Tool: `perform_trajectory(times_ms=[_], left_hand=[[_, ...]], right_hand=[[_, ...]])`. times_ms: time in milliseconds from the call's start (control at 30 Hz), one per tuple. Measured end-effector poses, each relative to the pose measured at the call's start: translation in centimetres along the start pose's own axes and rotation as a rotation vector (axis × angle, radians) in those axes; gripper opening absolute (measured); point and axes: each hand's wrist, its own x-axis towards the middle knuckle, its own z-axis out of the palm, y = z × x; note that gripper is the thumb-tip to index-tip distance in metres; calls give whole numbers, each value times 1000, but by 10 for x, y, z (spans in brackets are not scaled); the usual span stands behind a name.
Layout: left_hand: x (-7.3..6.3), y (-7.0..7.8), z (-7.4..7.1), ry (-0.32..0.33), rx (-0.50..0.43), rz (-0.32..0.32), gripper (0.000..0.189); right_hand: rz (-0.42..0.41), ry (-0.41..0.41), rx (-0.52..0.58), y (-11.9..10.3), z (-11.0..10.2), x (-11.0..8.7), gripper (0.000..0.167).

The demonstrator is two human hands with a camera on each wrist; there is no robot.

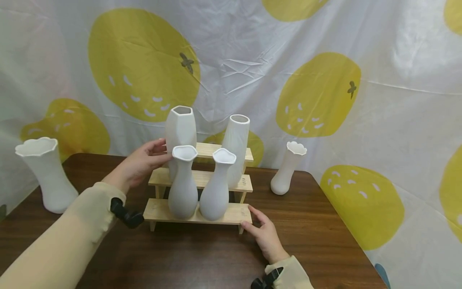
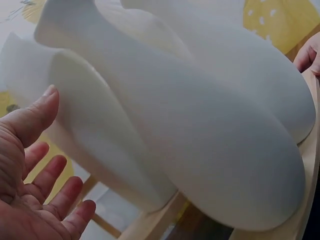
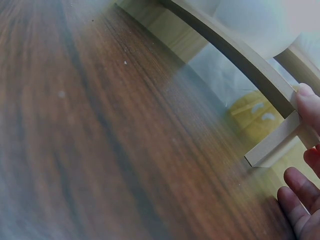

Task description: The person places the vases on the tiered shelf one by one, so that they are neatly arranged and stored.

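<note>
Head view shows your left hand (image 1: 138, 164) up beside the faceted vase (image 1: 182, 130), which stands upright at the left of the middle tier of the wooden stand (image 1: 156, 208). Your left wrist view has that hand's fingers loosely spread and wrapped round nothing; its thumb overlaps the vase's outline, though you cannot tell whether it touches.

Your right hand (image 1: 265, 235) pinches the right end of the bottom tier, thumb at the front edge and a finger at the back corner. The right wrist view shows the thumb against the plank and the other fingers bent below, near the stand's leg.

The stand sits on the dark brown table (image 1: 306, 228), between your hands. On its bottom tier two wavy-rimmed vases stand close side by side, the left front vase (image 1: 183, 196) and the right front vase (image 1: 214, 198). Behind them, at the right of the middle tier, is the round-mouthed vase (image 1: 236, 148).

Well apart from the stand, you have a wide scalloped vase (image 1: 54, 180) at the table's left and a slim scalloped vase (image 1: 287, 172) towards its right. A white cloth (image 1: 234, 48) with yellow fruit shapes hangs behind.
</note>
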Motion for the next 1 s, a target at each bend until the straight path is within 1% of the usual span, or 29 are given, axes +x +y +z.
perform_trajectory(times_ms=[133,367,467,600,733,800,867,900,1000], left_hand=[[-8,-6,-8,28,-3,-27,71],[-22,-17,-23,59,10,-46,72],[-28,-21,-29,71,26,-50,74],[-36,-26,-36,105,62,-58,74],[-46,-34,-43,145,105,-54,73],[-52,-38,-47,167,110,-43,72],[-59,-43,-50,192,97,-30,70],[-62,-46,-52,203,91,-20,68],[-73,-53,-59,239,87,6,54]], right_hand=[[-3,0,1,7,-1,4,61],[-14,16,5,31,-3,15,62],[-29,20,0,34,-2,16,63],[-37,24,11,34,-2,16,62],[-34,24,18,34,-2,16,62],[-31,23,20,35,-2,16,62],[-30,21,22,35,-2,17,62],[-30,20,23,35,-2,17,62],[-31,21,20,35,-2,17,62]])
